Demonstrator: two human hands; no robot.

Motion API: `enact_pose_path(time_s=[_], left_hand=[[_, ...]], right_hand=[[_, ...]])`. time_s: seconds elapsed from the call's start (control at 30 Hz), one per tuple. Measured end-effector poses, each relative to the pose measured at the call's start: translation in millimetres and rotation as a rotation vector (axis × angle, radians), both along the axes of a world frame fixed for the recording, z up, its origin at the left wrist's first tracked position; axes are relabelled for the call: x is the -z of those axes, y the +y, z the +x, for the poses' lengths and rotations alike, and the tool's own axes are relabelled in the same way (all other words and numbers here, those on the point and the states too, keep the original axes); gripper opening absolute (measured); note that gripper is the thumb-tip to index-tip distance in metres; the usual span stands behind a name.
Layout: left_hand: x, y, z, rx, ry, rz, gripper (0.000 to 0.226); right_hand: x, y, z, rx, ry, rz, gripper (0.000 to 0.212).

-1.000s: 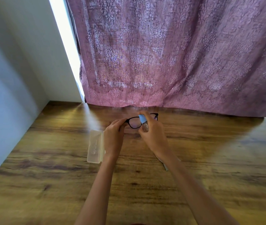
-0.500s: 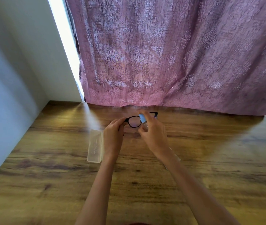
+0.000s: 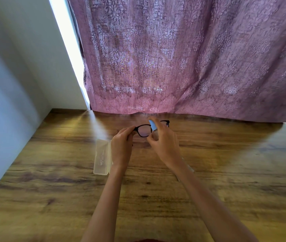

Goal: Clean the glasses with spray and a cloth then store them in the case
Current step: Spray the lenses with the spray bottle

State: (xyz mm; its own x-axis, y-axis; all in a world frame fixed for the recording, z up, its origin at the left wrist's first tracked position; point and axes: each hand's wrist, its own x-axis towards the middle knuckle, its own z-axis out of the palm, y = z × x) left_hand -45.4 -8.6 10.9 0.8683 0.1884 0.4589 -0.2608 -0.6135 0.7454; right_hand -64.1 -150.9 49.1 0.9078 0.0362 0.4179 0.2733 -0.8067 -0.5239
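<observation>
- Here, the left hand [image 3: 121, 147] is pinching the black-framed glasses [image 3: 144, 131] at the outer corner of the frame, holding them up above the counter [image 3: 226, 172], just below the curtain [image 3: 173, 58] hem.
- The right hand [image 3: 164, 145] is curling its fingers [image 3: 156, 120] round a small blue-topped spray bottle [image 3: 152, 124], close against the frame's middle.
- The glasses are looking light, stiff and fragile, their lenses likely turning slippery once wet; gripping the rim or hinge, never the lens, is seeming the safer hold.
- The translucent case [image 3: 102, 157] is lying on the counter just beside the left wrist.
- Against a second ago, little is changing: both hands are keeping their grips, with the bottle's blue top sitting only slightly higher.
</observation>
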Motion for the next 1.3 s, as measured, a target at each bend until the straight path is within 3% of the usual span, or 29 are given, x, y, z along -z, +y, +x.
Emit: enact_pose_path(time_s=[0.27, 0.57, 0.77, 1.03, 1.3], left_hand=[[1, 2, 1, 0.004, -0.007, -0.02, 0.021], [1, 3, -1, 0.022, -0.012, -0.026, 0.021], [1, 4, -1, 0.012, -0.01, -0.038, 0.022], [1, 5, -4, 0.003, -0.016, -0.036, 0.022], [2, 5, -4, 0.005, -0.01, -0.053, 0.022]], right_hand=[[6, -33, 2, -0.02, 0.024, 0.041, 0.056], [2, -40, 7, 0.124, 0.037, 0.053, 0.06], [0, -42, 10, 0.056, 0.069, 0.017, 0.062], [1, -40, 10, 0.137, 0.0, 0.095, 0.056], [5, -42, 15, 0.05, 0.074, 0.068, 0.06]])
